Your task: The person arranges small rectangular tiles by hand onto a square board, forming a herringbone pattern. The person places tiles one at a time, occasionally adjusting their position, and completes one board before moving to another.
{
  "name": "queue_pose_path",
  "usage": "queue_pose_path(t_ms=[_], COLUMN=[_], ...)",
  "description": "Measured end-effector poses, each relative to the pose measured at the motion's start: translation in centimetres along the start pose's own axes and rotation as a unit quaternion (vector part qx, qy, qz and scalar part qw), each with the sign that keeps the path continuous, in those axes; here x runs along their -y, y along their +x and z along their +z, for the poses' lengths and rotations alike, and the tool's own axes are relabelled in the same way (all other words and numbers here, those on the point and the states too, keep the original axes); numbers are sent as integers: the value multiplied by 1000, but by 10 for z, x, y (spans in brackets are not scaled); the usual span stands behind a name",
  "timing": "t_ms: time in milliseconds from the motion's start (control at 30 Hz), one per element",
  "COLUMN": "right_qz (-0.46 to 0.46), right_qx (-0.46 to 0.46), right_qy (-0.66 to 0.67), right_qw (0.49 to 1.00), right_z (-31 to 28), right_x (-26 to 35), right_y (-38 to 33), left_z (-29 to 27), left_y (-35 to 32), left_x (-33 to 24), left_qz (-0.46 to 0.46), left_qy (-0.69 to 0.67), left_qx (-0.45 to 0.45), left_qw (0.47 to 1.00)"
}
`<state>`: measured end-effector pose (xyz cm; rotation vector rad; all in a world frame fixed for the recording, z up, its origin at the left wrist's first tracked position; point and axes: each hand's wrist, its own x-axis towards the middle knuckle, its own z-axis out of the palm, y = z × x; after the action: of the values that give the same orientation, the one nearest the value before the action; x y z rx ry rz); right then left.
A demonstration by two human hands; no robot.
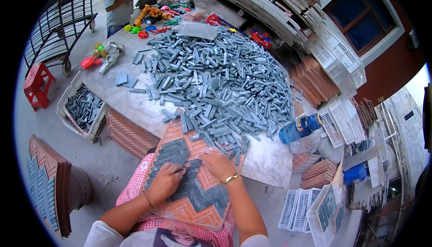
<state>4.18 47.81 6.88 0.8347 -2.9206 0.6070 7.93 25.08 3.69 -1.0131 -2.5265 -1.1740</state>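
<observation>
At nine o'clock a red stool (37,85) stands on the floor, well apart from the table; below it, at eight o'clock, a stack of orange trays (49,184) stands on edge; a white crate (81,110) holding grey pieces sits against the table's left side. At six o'clock the orange herringbone tray (191,211) rests tilted on the person's lap, its far edge on the table (270,159); grey tiles (184,170) fill its upper half in a zigzag, the lower part bare. The left hand (164,181) lies knuckles up on those set tiles, fingers curled and pressing down; whether it grips a piece I cannot tell. The right hand (218,163), a gold bracelet at its wrist, lies flat just beside it, fingertips touching loose strips at the tray's top edge; it grips nothing visible. At twelve o'clock the heap of grey tile strips (225,76) covers the table; at three o'clock a blue bottle (299,127) lies beside white plastic grids (342,121).
</observation>
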Motion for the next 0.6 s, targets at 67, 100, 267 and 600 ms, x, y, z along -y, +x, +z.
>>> queue_pose_path(t_ms=[67,100,267,600], right_qz=[-1,-12,-40,150], right_qx=[4,4,-13,-183], right_qy=[2,6,29,61], right_qw=[1000,1000,999,970], right_z=[1,6,8,-7], right_x=[-2,-6,2,-20], right_y=[-2,-2,6,-16], left_z=[1,1,2,14], left_y=[0,0,6,24], left_x=[0,0,-2,3], left_qz=[-1,-3,-6,-35], left_qy=[-1,-6,1,25], left_qx=[-2,-2,-13,-2], left_qw=[1000,1000,1000,999])
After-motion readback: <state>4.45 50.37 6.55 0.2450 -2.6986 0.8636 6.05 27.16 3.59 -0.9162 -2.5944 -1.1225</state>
